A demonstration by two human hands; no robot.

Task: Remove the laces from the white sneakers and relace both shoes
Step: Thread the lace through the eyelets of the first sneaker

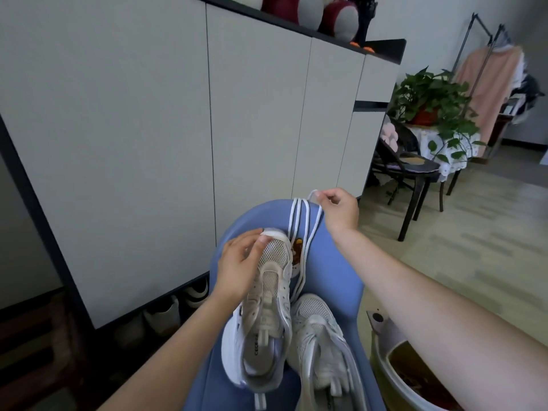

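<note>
Holding two white sneakers on a blue seat, we count them: one sneaker lies on the left, toe pointing away, and the second sneaker lies just beside it on the right. Our left hand grips the toe of the first sneaker, fingers curled around it. Our right hand is raised above the seat and pinches one white lace near its end; the lace hangs in several strands down toward the shoes. Behind stand one grey cabinet, one dark chair and one potted plant.
</note>
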